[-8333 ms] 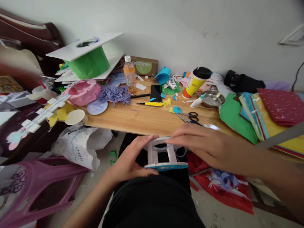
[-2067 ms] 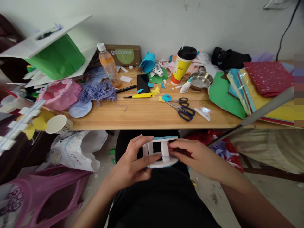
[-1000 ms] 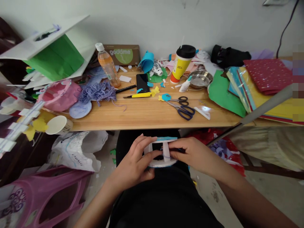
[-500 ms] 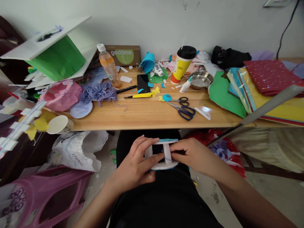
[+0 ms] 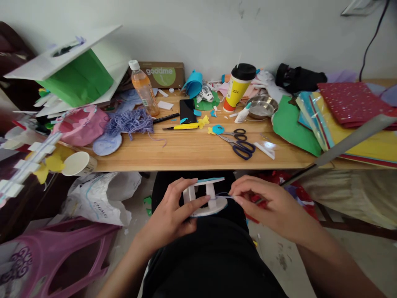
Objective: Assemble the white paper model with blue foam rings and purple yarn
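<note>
Over my lap, below the table edge, my left hand point(image 5: 180, 207) grips a white foam frame point(image 5: 211, 210) made of two discs joined by short posts. Its upper disc has a blue top. My left index finger presses on one post, where a strand of purple yarn point(image 5: 223, 195) is attached. To the right of the frame, my right hand point(image 5: 263, 198) pinches this yarn between thumb and fingertips, drawn out taut and apart from the foam.
On the table lie scissors point(image 5: 243, 149), a yellow utility knife point(image 5: 186, 126), a phone point(image 5: 187, 111) and a heap of purple yarn point(image 5: 133, 122). A drink bottle point(image 5: 144, 89) and a yellow cup point(image 5: 238, 87) stand behind. A grey bar point(image 5: 347, 142) slants in from the right.
My right hand has moved away from the post to the right, pulling the yarn out. The foam frame and my left hand have shifted slightly left.
</note>
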Demonstrator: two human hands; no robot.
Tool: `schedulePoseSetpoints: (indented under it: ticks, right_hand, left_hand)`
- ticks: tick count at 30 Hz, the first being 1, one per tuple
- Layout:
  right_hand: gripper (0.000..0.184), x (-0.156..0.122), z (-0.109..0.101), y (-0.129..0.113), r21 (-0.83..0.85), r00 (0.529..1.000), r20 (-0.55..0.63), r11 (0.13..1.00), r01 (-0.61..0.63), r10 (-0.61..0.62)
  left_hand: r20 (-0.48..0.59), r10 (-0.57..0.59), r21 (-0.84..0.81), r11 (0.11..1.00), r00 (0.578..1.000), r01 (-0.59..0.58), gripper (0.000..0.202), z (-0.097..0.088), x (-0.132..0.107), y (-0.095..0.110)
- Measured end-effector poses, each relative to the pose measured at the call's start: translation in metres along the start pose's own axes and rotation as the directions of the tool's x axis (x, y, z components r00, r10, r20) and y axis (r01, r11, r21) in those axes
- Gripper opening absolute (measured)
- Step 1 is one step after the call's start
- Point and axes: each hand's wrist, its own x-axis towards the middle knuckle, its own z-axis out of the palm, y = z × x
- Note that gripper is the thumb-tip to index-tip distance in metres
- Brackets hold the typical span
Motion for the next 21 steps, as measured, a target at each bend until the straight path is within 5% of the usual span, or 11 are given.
schedulePoseSetpoints:
  ticks: [7, 11, 15, 18, 21]
  right_hand:
    - [0.018, -0.014, -0.013, -0.010, 0.257, 0.992, -0.126, 0.965, 0.060, -0.028]
    - [0.009, -0.009, -0.005, -0.015, 0.374, 0.983, -0.099, 0.910, 0.178, -0.152]
    - [0.021, 0.009, 0.012, -0.026, -0.002, 0.956, 0.065, 0.958, 0.286, -0.285]
    - [0.035, 0.019, 0.022, -0.032, -0.288, 0.906, 0.239, 0.866, 0.408, -0.348]
    - [0.043, 0.018, 0.020, -0.032, -0.401, 0.899, 0.269, 0.809, 0.430, -0.345]
  left_hand:
    - [-0.016, 0.011, -0.016, 1.000, 1.000, -0.012, 0.063, 0.000, -0.002, -0.003]
    - [-0.003, 0.037, -0.048, 0.998, 0.999, -0.037, 0.057, 0.000, -0.001, -0.003]
    - [-0.010, 0.098, -0.110, 0.989, 0.995, -0.098, 0.037, 0.002, 0.004, -0.003]
    - [-0.020, 0.111, -0.157, 0.981, 0.994, -0.112, 0.018, 0.005, 0.007, -0.004]
    - [-0.023, 0.072, -0.200, 0.977, 0.997, -0.075, 0.017, 0.009, 0.007, -0.007]
